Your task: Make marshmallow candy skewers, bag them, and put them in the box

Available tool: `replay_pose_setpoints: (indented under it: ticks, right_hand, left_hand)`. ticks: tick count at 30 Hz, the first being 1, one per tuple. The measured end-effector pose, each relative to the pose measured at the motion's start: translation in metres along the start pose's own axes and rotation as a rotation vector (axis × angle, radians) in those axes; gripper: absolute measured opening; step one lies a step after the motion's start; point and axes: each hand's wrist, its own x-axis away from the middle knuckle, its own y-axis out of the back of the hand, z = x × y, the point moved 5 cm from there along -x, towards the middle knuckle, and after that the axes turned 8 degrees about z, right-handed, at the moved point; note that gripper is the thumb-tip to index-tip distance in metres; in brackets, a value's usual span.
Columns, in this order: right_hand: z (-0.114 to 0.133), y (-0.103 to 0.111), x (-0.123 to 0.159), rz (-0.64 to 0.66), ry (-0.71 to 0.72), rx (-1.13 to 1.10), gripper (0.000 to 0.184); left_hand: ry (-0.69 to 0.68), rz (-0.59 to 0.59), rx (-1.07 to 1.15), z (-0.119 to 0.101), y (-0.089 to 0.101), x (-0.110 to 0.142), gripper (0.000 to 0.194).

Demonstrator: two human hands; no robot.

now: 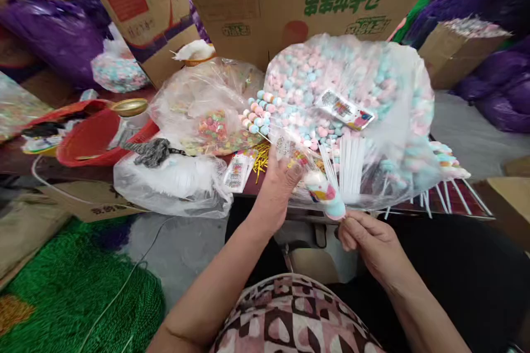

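Observation:
My right hand (pixel 368 237) is closed in a pinch at the lower end of a marshmallow skewer (pixel 334 208), whose blue, white and pink pieces show. A printed plastic bag (pixel 322 192) is partly around the skewer. My left hand (pixel 279 185) has its fingers closed at the upper end of this clear packaging; its fingertips partly hide the grip. Just beyond the left fingers lie loose stacks of small marshmallows (pixel 259 113). Beside that hand are a pile of flat printed bags (pixel 239 171) and gold twist ties (pixel 261 159).
A large clear bag of pastel marshmallows (pixel 306 66) fills the table's back, with white sticks (pixel 351 162) in front. Finished skewers (pixel 449 162) lie right. Left are a candy bag (pixel 213 127), a white-filled bag (pixel 178 185) and a red basket (pixel 86 140). Cartons (pixel 273 5) stand behind.

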Motion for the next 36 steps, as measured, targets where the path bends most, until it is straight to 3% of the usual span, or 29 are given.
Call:
replay_pose_setpoints:
  ticks: [8,14,19,23,26,31,36]
  right_hand:
    - [-0.006,-0.011,-0.008,-0.021,-0.021,-0.105,0.028]
    - [-0.011,-0.014,-0.013,-0.047,0.012,-0.053,0.030]
    - [-0.015,-0.021,-0.013,-0.149,0.122,0.080,0.026]
    - [-0.020,-0.028,-0.014,-0.104,0.086,0.008,0.026]
    - [-0.021,-0.027,-0.018,-0.055,0.021,-0.116,0.027]
    - [-0.022,-0.033,-0.019,0.090,-0.094,-0.162,0.033]
    - [-0.025,-0.038,-0.014,0.147,-0.139,-0.130,0.034]
  left_hand:
    - [-0.002,0.159,0.006,0.012,-0.013,-0.003,0.051]
    - [-0.085,0.073,-0.044,0.018,-0.004,-0.009,0.033]
    - [-0.066,0.026,-0.075,0.029,0.002,-0.006,0.034]
    - [0.048,0.066,-0.056,0.035,0.003,-0.001,0.048]
    - [0.020,0.144,-0.013,0.022,-0.001,-0.002,0.056]
    - [0.000,0.102,0.017,0.005,-0.005,-0.010,0.044]
    - [0.036,0.028,-0.005,0.028,-0.003,-0.008,0.035]
